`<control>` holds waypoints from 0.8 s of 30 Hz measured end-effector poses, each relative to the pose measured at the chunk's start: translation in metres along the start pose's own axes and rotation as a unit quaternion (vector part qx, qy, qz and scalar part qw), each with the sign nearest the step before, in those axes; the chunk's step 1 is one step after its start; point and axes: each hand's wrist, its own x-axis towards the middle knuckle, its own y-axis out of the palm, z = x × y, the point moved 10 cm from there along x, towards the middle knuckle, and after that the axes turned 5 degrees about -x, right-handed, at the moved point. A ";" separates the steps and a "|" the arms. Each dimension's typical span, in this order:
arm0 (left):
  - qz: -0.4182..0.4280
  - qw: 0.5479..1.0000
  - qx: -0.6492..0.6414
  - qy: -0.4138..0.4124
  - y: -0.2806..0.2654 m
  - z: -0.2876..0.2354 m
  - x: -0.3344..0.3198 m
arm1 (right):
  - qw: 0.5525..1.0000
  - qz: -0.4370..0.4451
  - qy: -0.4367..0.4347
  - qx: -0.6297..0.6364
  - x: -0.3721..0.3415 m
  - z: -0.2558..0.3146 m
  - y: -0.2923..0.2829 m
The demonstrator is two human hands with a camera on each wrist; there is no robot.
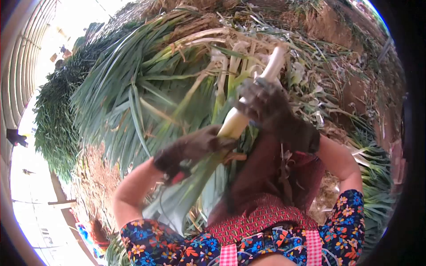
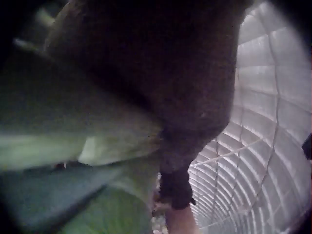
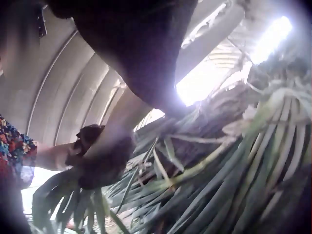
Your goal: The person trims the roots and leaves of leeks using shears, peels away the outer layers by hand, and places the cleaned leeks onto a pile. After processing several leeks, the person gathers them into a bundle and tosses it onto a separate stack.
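A ribbed, curved wall (image 3: 68, 87) rises behind a broad heap of leeks (image 1: 120, 93) with long green leaves, and in front of the heap is a person in a dark red apron (image 1: 262, 177) and a flowered shirt (image 1: 153, 241). One leek (image 1: 234, 123) is held aslant before the apron, its pale stalk toward the heap and its leaves hanging down beside the person's left arm. The gloved right hand (image 1: 279, 113), somewhat blurred, has its fingers bent over the pale stalk, while the gloved left hand (image 1: 195, 145) grips lower down, fingers closed where the leaves begin.
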 end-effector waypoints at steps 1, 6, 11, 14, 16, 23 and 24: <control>0.025 0.999 0.038 0.017 0.003 -0.012 0.008 | 0.999 0.016 0.031 -0.002 -0.005 -0.014 0.013; -0.034 0.967 0.244 0.062 0.001 -0.030 0.011 | 0.998 0.023 0.041 -0.030 -0.010 -0.037 0.002; -0.043 0.985 0.159 0.048 0.000 0.000 0.015 | 0.994 0.063 -0.029 0.085 -0.010 -0.025 -0.012; 0.038 0.996 0.020 0.079 0.012 0.005 0.018 | 0.996 0.075 -0.041 0.024 -0.013 -0.025 -0.002; 0.066 0.995 -0.031 0.066 0.018 0.013 0.023 | 0.994 0.077 -0.069 0.032 -0.014 -0.031 0.007; -0.038 0.963 0.228 0.137 0.004 -0.010 0.033 | 0.980 0.190 0.019 0.049 -0.050 -0.069 0.041; -0.044 0.936 0.314 0.153 0.000 -0.009 0.034 | 0.978 0.198 0.032 0.055 -0.053 -0.073 0.041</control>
